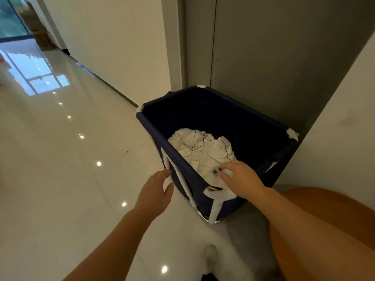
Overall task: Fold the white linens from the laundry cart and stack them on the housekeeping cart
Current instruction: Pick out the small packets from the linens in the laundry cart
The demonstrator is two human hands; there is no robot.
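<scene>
Navy fabric laundry cart (154, 136) with white corner caps holds the crumpled white linens (205, 151), trimmed with dark piping, directly beneath the right hand (241, 177). That hand's fingers are spread and grasp nothing, likely reaching for a first piece. Just beside the cart's rim, the left hand (156, 189) is released, probably ready to steady it. The heap runs loosely away from the right hand, towards the far left.
</scene>
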